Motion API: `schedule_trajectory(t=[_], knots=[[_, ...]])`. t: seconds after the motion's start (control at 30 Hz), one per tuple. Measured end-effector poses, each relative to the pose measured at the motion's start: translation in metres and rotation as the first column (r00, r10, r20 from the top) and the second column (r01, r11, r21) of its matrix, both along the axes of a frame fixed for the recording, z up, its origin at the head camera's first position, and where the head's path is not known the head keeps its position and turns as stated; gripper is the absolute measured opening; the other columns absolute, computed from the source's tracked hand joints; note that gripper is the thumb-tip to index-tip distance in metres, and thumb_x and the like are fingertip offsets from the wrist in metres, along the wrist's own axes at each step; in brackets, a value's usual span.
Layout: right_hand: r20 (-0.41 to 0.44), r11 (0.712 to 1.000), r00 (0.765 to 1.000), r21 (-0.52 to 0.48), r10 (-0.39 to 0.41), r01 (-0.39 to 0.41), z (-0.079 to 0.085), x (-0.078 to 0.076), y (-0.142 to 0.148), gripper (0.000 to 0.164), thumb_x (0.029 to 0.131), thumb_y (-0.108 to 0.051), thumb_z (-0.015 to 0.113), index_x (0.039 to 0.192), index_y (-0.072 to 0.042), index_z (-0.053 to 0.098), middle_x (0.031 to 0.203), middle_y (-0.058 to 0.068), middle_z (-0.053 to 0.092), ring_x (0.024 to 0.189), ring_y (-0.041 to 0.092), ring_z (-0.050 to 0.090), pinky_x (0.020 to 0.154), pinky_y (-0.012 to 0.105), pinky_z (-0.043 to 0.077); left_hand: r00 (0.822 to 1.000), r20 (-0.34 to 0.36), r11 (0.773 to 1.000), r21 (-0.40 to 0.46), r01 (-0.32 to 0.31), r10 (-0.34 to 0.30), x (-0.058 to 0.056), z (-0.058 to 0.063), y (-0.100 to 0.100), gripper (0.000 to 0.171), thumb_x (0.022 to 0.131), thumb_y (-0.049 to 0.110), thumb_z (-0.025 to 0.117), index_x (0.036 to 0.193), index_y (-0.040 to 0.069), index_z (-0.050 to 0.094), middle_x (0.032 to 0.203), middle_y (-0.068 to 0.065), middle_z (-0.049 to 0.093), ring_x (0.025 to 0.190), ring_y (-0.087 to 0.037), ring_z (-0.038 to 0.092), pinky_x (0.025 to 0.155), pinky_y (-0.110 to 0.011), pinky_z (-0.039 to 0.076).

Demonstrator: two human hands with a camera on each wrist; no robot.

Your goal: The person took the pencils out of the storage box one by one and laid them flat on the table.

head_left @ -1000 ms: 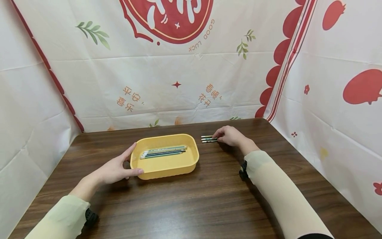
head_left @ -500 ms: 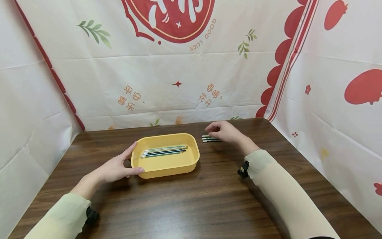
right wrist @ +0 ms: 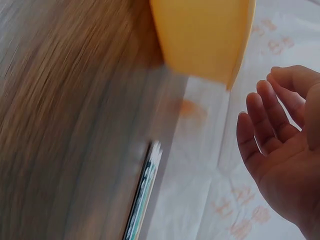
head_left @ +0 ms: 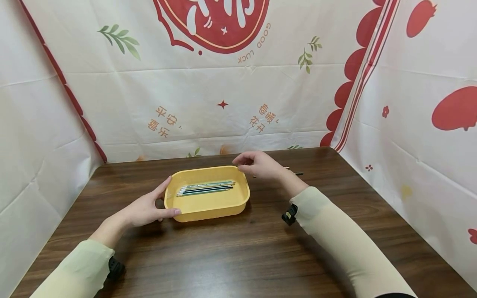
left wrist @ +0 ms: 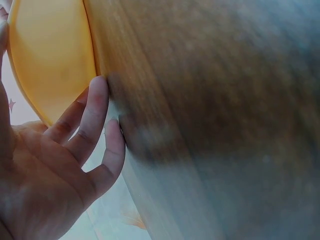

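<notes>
left hand (head_left: 143, 211), out of a pale left sleeve (head_left: 71, 269) with a black wrist device (head_left: 116, 268) strapped below it, holds the left end of a yellow tray (head_left: 206, 216), thumb along the near wall and index finger at the far left corner, the hand spread wide around that end; the left wrist view shows its other fingers slightly bent low by the tray's outer wall. the tray sits on the dark wood-grain worktop (head_left: 223, 256), and several pencils (head_left: 205, 191) lie side by side on its floor, pale ends to the left, tips to the right. barrels are green, gold and dark; any print on them is too small to read. a bit farther off, past the right sleeve (head_left: 343, 236), the right hand (head_left: 258, 164) hangs by the tray's far right corner, fingers loosely bent and pinching nothing; whether it touches the rim i cannot tell. loose pencils (right wrist: 142, 200) lie on the worktop to the right of the tray, mostly behind that hand in the head view; the right wrist view shows marks on their barrels, blurred past reading. behind it all hangs a white cloth (head_left: 112, 95) with orange characters, 平安喜乐 (head_left: 162, 121) on the left and 春暖花开 (head_left: 262, 118) on the right. higher up, "good luck" (head_left: 262, 39) in small capitals curves round a red medallion (head_left: 229, 40), whose big white characters are cut off by the top edge.
</notes>
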State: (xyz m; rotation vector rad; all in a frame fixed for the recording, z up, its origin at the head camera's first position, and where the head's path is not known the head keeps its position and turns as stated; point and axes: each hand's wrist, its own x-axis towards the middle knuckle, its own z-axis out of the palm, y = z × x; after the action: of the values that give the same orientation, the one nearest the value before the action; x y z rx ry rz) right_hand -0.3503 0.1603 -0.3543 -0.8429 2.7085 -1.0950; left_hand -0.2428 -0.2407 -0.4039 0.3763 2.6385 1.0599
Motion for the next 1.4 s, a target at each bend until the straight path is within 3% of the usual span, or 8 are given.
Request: schedule_trajectory(t=[0.17, 0.5, 0.77, 1.4], knots=[[-0.007, 0.999, 0.999, -0.015, 0.051, -0.051, 0.001, 0.006, -0.021, 0.027, 0.108, -0.020, 0.070, 0.131, -0.010, 0.079, 0.114, 0.004, 0.075, 0.104, 0.018, 0.065, 0.092, 0.034, 0.054, 1.000, 0.003, 1.000, 0.002, 0.002, -0.002, 0.000, 0.000, 0.000, 0.126, 0.092, 0.059, 0.085, 0.179, 0.028, -0.001, 0.156, -0.018, 0.054, 0.096, -0.020, 0.068, 0.083, -0.037, 0.057], [-0.003, 0.992, 0.992, -0.023, 0.124, -0.124, -0.006, 0.011, -0.053, 0.026, 0.106, -0.015, 0.072, 0.130, -0.008, 0.079, 0.110, 0.003, 0.079, 0.092, 0.015, 0.064, 0.081, 0.027, 0.051, 1.000, 0.010, 1.000, 0.002, -0.001, 0.001, 0.000, 0.001, 0.001, 0.126, 0.092, 0.059, 0.085, 0.179, 0.030, -0.001, 0.160, -0.019, 0.050, 0.087, -0.020, 0.069, 0.083, -0.037, 0.056], [0.024, 0.984, 0.984, -0.028, 0.174, -0.173, -0.014, 0.013, -0.077, 0.028, 0.107, -0.016, 0.070, 0.132, -0.005, 0.077, 0.117, 0.006, 0.080, 0.099, 0.013, 0.068, 0.086, 0.027, 0.055, 1.000, 0.011, 1.000, 0.000, -0.003, 0.003, 0.000, 0.001, 0.000, 0.125, 0.093, 0.059, 0.084, 0.179, 0.030, -0.001, 0.155, -0.019, 0.053, 0.090, -0.020, 0.069, 0.083, -0.037, 0.057], [0.085, 0.990, 0.987, -0.020, 0.139, -0.138, -0.032, 0.004, -0.107, 0.027, 0.108, -0.019, 0.069, 0.131, -0.009, 0.078, 0.130, 0.007, 0.077, 0.109, 0.016, 0.066, 0.098, 0.030, 0.054, 1.000, 0.024, 1.000, 0.028, 0.005, -0.006, -0.001, 0.000, 0.000, 0.124, 0.093, 0.057, 0.084, 0.179, 0.031, -0.002, 0.162, -0.020, 0.049, 0.093, -0.021, 0.069, 0.082, -0.037, 0.058]])
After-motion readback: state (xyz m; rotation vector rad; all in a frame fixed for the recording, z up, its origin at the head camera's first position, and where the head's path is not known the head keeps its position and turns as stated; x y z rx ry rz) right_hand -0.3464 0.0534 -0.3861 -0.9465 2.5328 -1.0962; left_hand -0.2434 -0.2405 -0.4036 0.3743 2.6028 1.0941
